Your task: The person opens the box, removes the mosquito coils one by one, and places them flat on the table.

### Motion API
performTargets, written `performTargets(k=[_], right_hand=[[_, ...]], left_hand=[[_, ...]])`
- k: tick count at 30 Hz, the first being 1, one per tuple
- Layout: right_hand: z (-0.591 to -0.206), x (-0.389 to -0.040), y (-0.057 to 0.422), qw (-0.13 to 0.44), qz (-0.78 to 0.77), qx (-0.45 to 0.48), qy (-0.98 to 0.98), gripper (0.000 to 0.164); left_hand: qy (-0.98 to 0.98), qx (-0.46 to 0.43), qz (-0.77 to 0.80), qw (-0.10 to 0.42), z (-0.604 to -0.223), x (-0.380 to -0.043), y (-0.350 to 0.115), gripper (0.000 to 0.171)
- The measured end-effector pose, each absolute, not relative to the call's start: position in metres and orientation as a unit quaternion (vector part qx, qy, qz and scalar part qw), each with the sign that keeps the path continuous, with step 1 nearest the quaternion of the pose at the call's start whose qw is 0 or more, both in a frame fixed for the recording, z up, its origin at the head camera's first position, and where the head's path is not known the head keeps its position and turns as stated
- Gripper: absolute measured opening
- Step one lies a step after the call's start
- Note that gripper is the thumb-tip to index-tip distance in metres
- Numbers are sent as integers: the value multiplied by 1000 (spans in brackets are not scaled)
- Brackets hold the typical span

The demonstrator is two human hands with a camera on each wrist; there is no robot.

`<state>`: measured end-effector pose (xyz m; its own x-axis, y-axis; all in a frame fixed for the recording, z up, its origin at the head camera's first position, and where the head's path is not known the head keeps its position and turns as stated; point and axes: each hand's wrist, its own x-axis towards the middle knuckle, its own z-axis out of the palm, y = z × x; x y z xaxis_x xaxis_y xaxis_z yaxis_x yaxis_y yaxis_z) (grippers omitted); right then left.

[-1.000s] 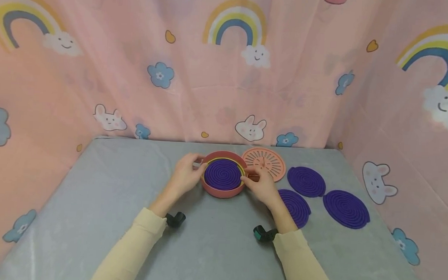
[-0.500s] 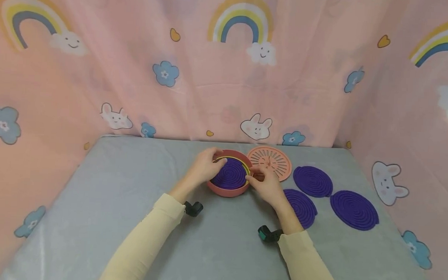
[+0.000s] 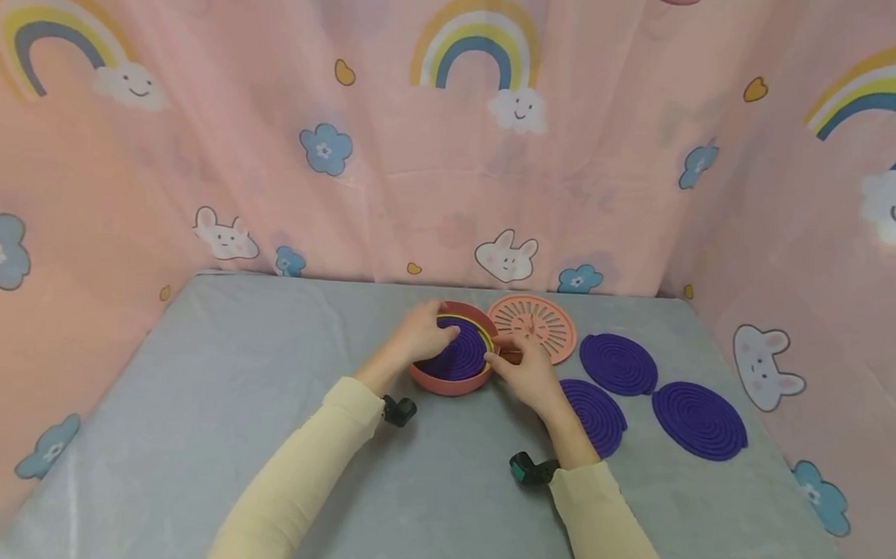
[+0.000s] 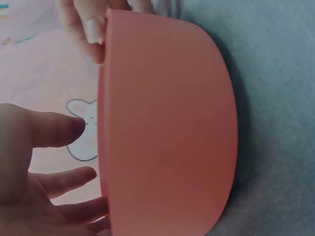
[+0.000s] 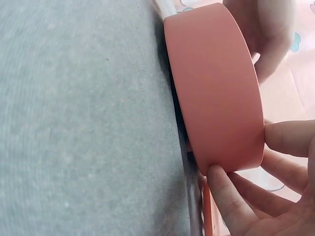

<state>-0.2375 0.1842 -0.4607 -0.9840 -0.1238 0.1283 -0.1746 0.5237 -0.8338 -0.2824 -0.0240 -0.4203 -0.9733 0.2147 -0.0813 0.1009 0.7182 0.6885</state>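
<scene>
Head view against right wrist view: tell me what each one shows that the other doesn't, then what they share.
Only the head view: the purple spiral disc inside the round container, three more purple discs lying on the table, and the person's sleeves.

Only the right wrist view: one finger of the right hand touching the container's outer wall low down, near the tabletop.

Both: the container, both hands, part of the grey table and the pink printed curtain.

The left arm (image 3: 297,473) and right arm (image 3: 610,520) slant inward toward the far edge of the tabletop (image 3: 164,417), the left grip (image 3: 420,334) with thumb and fingers apart, the right grip (image 3: 526,372) pinching between thumb and fingers.
</scene>
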Motion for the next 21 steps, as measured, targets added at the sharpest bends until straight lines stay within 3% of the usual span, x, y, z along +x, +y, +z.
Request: performTargets(k=[21], right_hand=[[-459,-236,184,21,484,86,-870,37]], left_hand=[[943,108,305,72,-427,-277,-19,47]])
